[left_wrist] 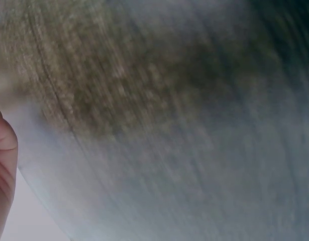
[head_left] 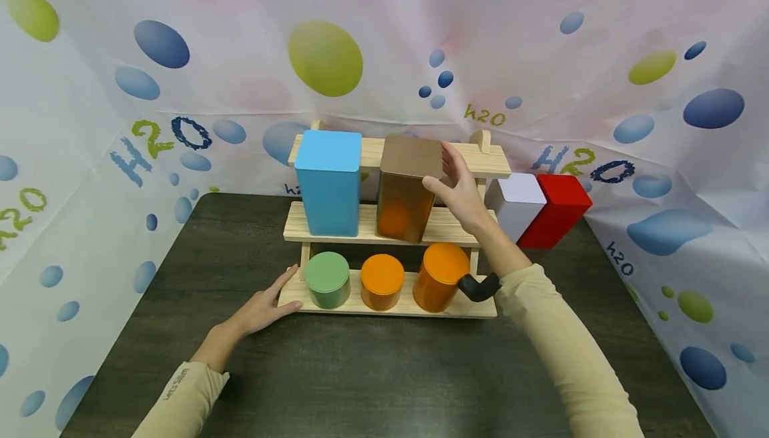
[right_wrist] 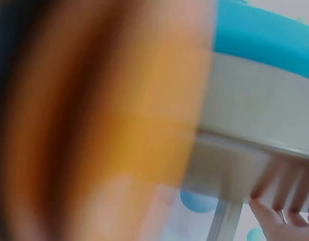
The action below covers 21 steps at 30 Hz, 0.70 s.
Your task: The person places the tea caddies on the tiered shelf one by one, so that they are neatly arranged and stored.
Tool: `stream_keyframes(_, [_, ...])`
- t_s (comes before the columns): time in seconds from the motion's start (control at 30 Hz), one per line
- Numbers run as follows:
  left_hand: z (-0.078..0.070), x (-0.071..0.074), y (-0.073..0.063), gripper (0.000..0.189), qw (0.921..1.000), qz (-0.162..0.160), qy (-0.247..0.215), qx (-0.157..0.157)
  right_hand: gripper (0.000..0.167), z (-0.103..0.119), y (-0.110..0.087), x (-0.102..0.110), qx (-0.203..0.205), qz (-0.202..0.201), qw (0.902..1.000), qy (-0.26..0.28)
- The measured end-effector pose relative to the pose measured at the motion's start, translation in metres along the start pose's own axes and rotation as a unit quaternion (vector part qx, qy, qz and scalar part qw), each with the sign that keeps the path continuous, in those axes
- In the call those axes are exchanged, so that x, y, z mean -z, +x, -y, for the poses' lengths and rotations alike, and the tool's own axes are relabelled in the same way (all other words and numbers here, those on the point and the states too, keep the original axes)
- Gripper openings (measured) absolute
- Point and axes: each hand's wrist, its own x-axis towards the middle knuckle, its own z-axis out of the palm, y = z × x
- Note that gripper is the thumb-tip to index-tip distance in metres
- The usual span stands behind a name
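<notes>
A wooden three-tier rack (head_left: 390,224) stands on the dark table. My right hand (head_left: 458,187) grips the right side of a brown box (head_left: 410,187) on the middle tier, its thumb at the front corner and its fingers toward the back. Left of that box stands a blue box (head_left: 328,194). With thumb and index finger spread, my left hand (head_left: 261,308) touches the left end of the bottom board. A green canister (head_left: 327,281), a small orange canister (head_left: 382,282) and a larger orange canister (head_left: 440,281) sit on that board.
Behind my right forearm, a white box (head_left: 518,201) and a red box (head_left: 557,211) stand on the table (head_left: 360,378). A patterned curtain (head_left: 384,44) hangs around the back and sides. Both wrist views are largely blurred surfaces.
</notes>
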Motion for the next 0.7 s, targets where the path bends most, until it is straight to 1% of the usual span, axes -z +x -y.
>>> stream_keyframes(0.13, [0.000,0.001,0.000,0.077,1.0000,-0.001,0.001,-0.004,0.073,0.004,0.005,0.005,-0.010,0.035,0.9991,-0.020])
stream_keyframes(0.3, [0.000,0.001,0.000,0.077,1.0000,0.000,0.006,-0.001,0.073,0.008,0.008,0.006,-0.030,0.063,0.9972,-0.028])
stream_keyframes(0.53, [-0.003,0.002,-0.001,0.077,1.0000,0.004,0.006,0.003,0.072,0.013,0.012,0.007,-0.049,0.085,0.9945,-0.037])
stream_keyframes(0.7, [-0.004,0.002,-0.001,0.077,1.0000,0.005,0.008,0.000,0.072,0.014,0.014,0.006,-0.059,0.097,0.9929,-0.036])
